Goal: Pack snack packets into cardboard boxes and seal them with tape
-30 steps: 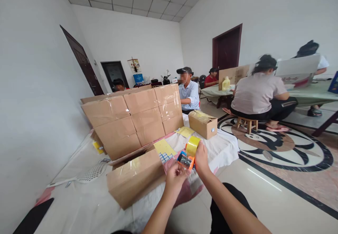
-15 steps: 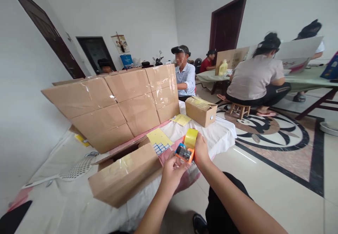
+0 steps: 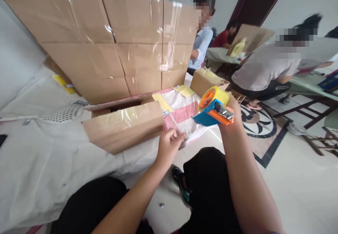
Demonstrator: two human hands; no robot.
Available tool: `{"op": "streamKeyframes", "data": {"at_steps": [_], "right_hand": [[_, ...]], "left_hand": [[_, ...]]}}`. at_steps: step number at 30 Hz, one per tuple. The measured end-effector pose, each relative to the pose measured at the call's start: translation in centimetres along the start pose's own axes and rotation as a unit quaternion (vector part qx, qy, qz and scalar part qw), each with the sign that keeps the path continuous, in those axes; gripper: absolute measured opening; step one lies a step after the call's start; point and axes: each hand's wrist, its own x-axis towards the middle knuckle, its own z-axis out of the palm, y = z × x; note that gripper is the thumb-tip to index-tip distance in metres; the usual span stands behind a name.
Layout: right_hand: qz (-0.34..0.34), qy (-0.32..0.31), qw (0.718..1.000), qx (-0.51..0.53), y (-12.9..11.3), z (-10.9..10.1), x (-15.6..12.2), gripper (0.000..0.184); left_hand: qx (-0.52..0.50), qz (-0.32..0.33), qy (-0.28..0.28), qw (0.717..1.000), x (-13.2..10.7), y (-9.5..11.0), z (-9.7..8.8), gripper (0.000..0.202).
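Observation:
A tape dispenser (image 3: 208, 116) with a blue and orange body and a yellow roll of tape (image 3: 220, 96) is in my right hand (image 3: 232, 109), raised to the right of the cloth-covered surface. Its dark cutting end faces right, and my fingers reach through the roll. My left hand (image 3: 170, 142) is apart from the dispenser, near the right end of an open cardboard box (image 3: 124, 125). Its fingers are curled together with the thumb; whatever is at the fingertips is too small to make out. Clear tape shines on the box's side.
A wall of stacked, taped cartons (image 3: 137, 26) stands behind the open box. Yellow sheets (image 3: 185, 90) and a smaller carton (image 3: 204, 81) lie to the right on the white cloth (image 3: 31, 163). A white perforated chair-like piece (image 3: 66, 113) sits left. Several people are beyond.
My hands have parted: the right carried the dispenser up and right, and the left came off its front end. The view has tilted down and moved closer to the cartons.

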Motion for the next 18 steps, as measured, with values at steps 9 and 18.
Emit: {"op": "streamKeyframes", "data": {"at_steps": [9, 18], "right_hand": [[-0.005, -0.038, 0.999, -0.001, 6.5, 0.6, 4.7, 0.036], [0.103, -0.037, 0.983, -0.148, 12.3, 0.3, 7.4, 0.019]], "left_hand": [[0.047, 0.056, -0.062, 0.995, 0.1, -0.2, -2.9, 0.011], [0.158, 0.15, -0.056, 0.974, 1.1, -0.8, -3.9, 0.014]]}}
